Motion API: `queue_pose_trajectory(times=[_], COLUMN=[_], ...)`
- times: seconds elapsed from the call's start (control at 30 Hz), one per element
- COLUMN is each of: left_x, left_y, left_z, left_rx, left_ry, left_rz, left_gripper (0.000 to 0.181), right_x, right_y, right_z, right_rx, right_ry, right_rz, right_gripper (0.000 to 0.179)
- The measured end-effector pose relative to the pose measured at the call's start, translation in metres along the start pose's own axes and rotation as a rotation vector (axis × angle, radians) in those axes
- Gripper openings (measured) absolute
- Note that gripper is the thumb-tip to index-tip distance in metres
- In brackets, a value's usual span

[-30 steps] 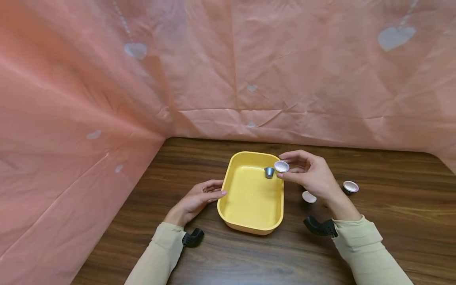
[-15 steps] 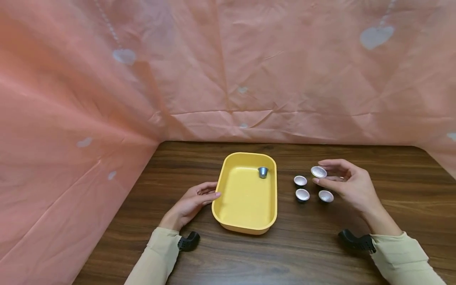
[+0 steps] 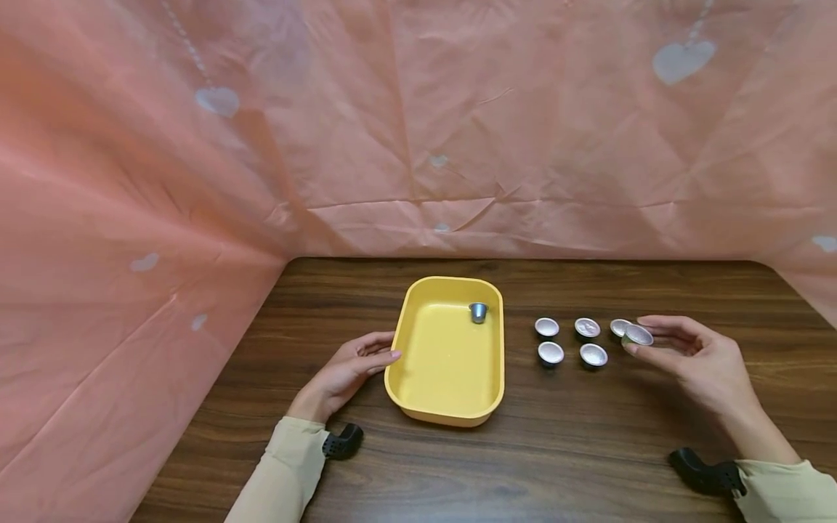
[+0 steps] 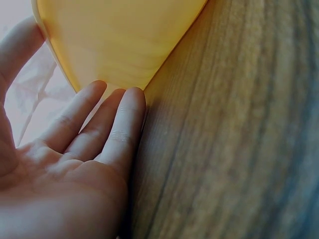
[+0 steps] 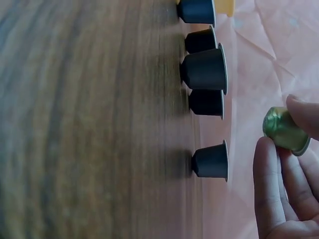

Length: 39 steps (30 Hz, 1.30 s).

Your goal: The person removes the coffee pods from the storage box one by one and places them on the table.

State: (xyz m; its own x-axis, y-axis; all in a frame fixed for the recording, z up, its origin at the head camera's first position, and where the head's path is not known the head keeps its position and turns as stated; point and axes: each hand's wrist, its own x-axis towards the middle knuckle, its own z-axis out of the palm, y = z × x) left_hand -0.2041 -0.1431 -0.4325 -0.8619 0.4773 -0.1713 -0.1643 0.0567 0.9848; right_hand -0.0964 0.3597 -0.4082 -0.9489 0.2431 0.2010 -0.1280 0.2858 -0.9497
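Note:
My right hand (image 3: 702, 359) pinches a green coffee capsule (image 5: 286, 130) between thumb and fingers, its silver lid facing up in the head view. It is held off the table, overlapping the rightmost of several dark coffee capsules (image 3: 593, 355) that stand lid up in two rows. On the left, my left hand (image 3: 345, 374) holds the side of a yellow tray (image 3: 445, 420), thumb over the rim and fingertips against the outer wall. Inside the tray, near its far right corner, lies one blue-grey coffee capsule (image 3: 479, 313) on its side.
The brown wooden table (image 3: 556, 457) carries everything. Pink cloth with pale hearts (image 3: 418, 181) hangs along its back and left edges. Black wrist mounts (image 3: 706, 476) stick out from both sleeves, close above the tabletop.
My right hand has carried the held capsule from over the tray's right rim to the right, past the standing rows. The left hand stays at the tray. The head view has shifted slightly.

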Motion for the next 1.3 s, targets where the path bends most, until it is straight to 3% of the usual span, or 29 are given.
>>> queue_pose_trajectory(times=[0.17, 0.47, 0.67, 0.83, 1.3], left_x=[0.001, 0.001, 0.001, 0.001, 0.000], left_y=[0.000, 0.001, 0.001, 0.001, 0.003], left_z=[0.000, 0.000, 0.000, 0.000, 0.001], left_rx=[0.001, -0.005, -0.010, -0.003, -0.003], left_ry=[0.002, 0.010, 0.009, 0.005, 0.012], left_rz=[-0.004, -0.010, -0.010, -0.005, -0.016], left_gripper=[0.060, 0.059, 0.058, 0.059, 0.059], right_x=[0.001, 0.000, 0.002, 0.002, 0.001], right_y=[0.002, 0.007, 0.010, 0.013, 0.015], right_z=[-0.004, -0.007, -0.008, -0.007, -0.001], right_rx=[-0.072, -0.319, -0.501, -0.592, -0.641], right_ry=[0.004, -0.027, -0.039, -0.057, -0.087], right_rz=[0.045, 0.064, 0.067, 0.030, -0.029], right_gripper=[0.039, 0.030, 0.045, 0.049, 0.051])
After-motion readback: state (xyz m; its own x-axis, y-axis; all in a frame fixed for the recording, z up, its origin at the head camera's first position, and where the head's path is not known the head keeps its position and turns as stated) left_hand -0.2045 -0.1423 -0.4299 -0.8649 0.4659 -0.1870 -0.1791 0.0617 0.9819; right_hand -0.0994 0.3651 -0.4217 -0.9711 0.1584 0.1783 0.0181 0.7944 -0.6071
